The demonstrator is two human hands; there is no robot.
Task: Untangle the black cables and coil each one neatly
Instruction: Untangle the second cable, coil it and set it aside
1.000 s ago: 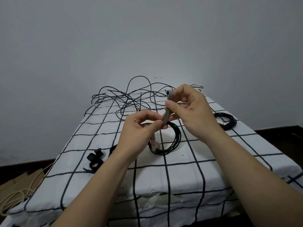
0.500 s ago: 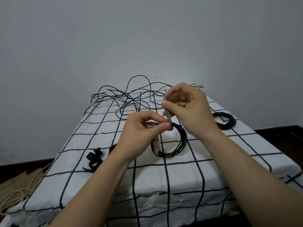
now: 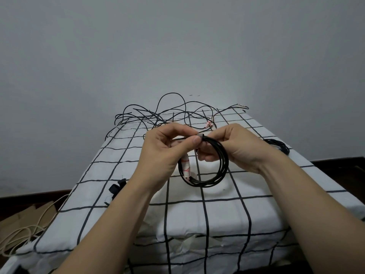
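Coiled black cable (image 3: 224, 162) held up above mid-table (image 3: 223, 216), pinched at its top beside a grey strap (image 3: 201, 135) by left hand (image 3: 164, 150) and right hand (image 3: 234, 148). Beyond, tangled cables (image 3: 167, 117); rightward, another coil (image 3: 278, 145).

cloth (image 3: 223, 212): white, black grid lines, covers the table, front edge hangs down | wall (image 3: 177, 46): plain grey, behind table | cardboard (image 3: 29, 214): flat brown pieces on floor, left of table | beige cord (image 3: 21, 233): loose loops beside cardboard, one strand runs toward cloth edge | skirting (image 3: 35, 195): dark, along wall base
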